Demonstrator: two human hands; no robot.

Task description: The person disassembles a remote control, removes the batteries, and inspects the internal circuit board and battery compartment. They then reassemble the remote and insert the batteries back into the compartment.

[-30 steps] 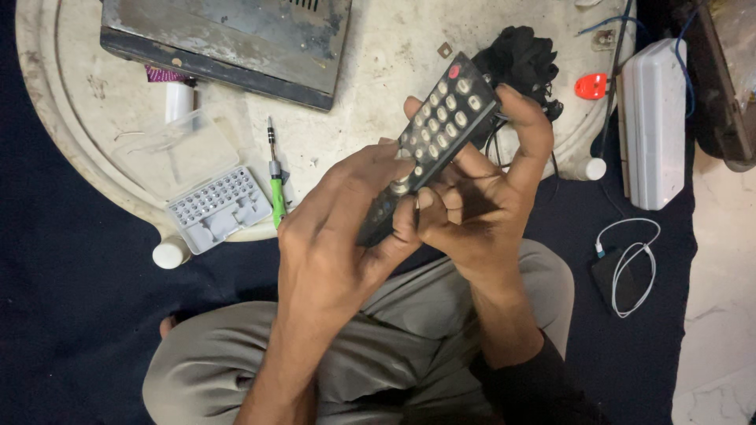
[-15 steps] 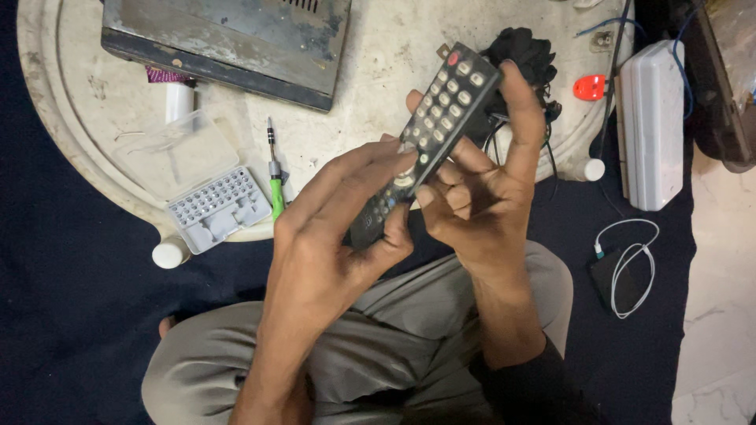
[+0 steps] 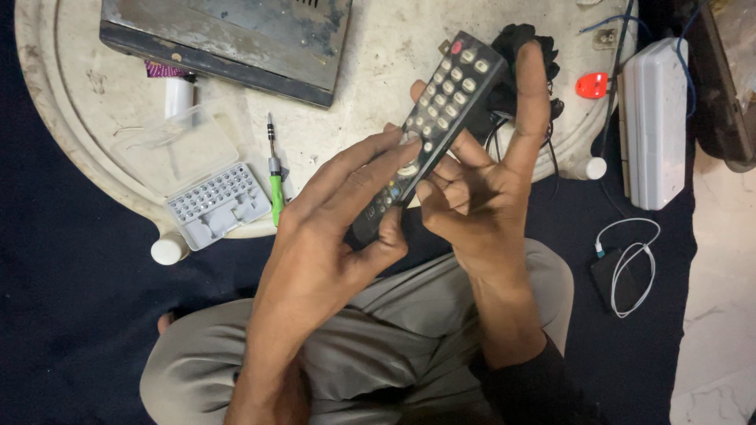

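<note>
Both hands hold a long black plastic remote with round grey buttons [image 3: 437, 126] up in the air, above the round white tray [image 3: 71, 142]. The left hand [image 3: 331, 236] grips its lower end. The right hand [image 3: 480, 189] grips its side. A green-handled screwdriver [image 3: 275, 177] lies on the tray, near a clear plastic bit case [image 3: 201, 189]

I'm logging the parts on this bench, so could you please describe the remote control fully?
The remote control is a long black plastic handset with rows of pale round buttons and one red button at its far end. It is tilted, button side up, above the round tray. Both hands hold it: left hand at its lower end, right hand cradling it from behind.
</note>
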